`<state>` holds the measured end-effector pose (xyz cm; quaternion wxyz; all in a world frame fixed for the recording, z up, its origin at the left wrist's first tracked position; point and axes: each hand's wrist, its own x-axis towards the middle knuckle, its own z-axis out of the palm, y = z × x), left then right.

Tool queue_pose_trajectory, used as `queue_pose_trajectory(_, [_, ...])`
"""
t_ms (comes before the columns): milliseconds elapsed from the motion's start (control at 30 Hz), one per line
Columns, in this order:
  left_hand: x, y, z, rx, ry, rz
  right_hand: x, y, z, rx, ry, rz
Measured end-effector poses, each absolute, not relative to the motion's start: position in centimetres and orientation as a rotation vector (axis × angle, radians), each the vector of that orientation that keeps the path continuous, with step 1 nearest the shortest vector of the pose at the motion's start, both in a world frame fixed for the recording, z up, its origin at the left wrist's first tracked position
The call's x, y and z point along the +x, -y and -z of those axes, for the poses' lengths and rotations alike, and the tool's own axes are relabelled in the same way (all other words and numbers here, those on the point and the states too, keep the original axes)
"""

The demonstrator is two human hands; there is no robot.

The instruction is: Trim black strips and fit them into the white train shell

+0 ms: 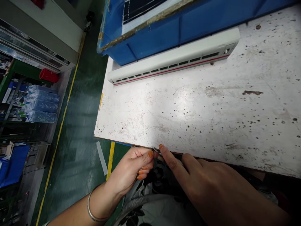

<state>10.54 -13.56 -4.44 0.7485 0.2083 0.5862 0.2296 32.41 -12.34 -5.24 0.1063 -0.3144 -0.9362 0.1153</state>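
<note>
My left hand (134, 168) is curled at the near edge of the white worktable (188, 113), thumb and fingers pinched on a small thin metal piece (157, 151) that I cannot make out. A bangle sits on that wrist. My right hand (202, 182) lies just right of it, its forefinger stretched out with the tip touching the same small piece at the table edge. A long white model train car (174, 61) with dark windows and a red stripe lies across the far side of the table, well away from both hands.
A blue bin (150, 37) stands behind the train car. The tabletop is scratched and spotted. Left of the table runs a green floor (75, 150) with yellow lines, a grey cabinet (42, 34), packed water bottles (41, 106) and a red can (49, 75).
</note>
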Motion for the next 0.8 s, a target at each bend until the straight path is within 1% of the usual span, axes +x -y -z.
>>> queue_pose_trajectory(600, [10.62,13.39,4.5,0.456,-1.302,-0.488,32.3,12.36,5.25,-0.914,2.772,-0.341])
queue_pose_trajectory(800, [10.52,13.33,4.65,0.468,-1.317,-0.481,32.5,12.63,5.25,-0.936,2.81,-0.276])
